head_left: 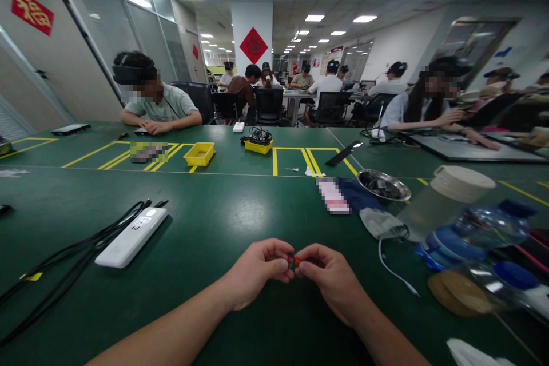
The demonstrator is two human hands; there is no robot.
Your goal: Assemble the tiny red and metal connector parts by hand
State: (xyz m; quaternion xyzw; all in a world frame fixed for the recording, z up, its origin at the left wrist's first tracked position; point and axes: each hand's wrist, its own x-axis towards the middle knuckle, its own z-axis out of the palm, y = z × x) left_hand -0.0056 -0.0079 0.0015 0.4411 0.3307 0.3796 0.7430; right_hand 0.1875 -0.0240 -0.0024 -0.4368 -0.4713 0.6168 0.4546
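Observation:
My left hand [268, 266] and my right hand [323, 274] meet just above the green table [231, 211], fingertips almost touching. Between them is a small dark and orange-red piece [294, 262], mostly covered by the fingers and too small to name. The left thumb and fingers pinch its dark side. On the orange-red side, the right thumb and forefinger are closed. Whether it is one part or two joined parts I cannot make out.
On the left lie a white power bank [132, 238] and black cables [86, 254]. To the right stand a metal bowl [384, 185], a frosted jug [446, 200] and a blue-labelled bottle [476, 234]. Yellow trays [199, 154] sit farther back. Other people [160, 97] sit across the table.

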